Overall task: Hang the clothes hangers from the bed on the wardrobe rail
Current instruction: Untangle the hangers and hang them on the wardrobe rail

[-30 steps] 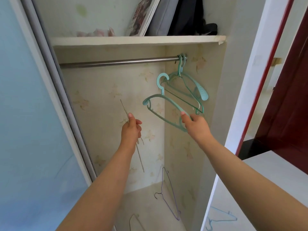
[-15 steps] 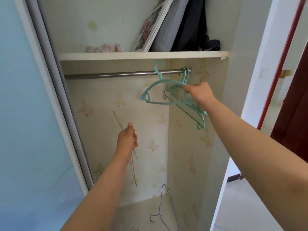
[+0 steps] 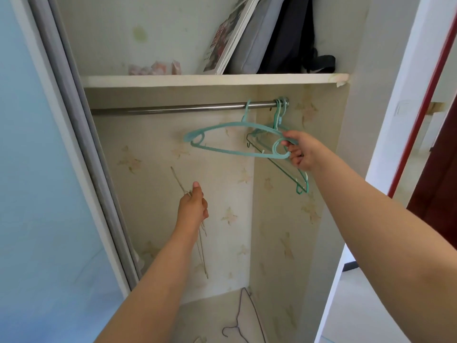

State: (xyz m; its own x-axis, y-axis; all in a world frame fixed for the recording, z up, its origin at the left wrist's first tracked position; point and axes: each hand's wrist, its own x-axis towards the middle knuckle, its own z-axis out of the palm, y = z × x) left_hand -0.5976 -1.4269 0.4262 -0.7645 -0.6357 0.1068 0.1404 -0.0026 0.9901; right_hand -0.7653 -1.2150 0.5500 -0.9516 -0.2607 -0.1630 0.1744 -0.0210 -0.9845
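Presently the teal plastic hanger (image 3: 223, 142), hook over the wardrobe rail (image 3: 173, 108), looks light and stiff; right hand (image 3: 300, 151) fingers pinch its end loop, left hand (image 3: 193, 209) grips thin wire hangers (image 3: 197, 233).

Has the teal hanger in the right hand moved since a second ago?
Yes. The teal hanger has risen toward the wardrobe rail; its hook now sits over the rail, with the right hand gripping its end.
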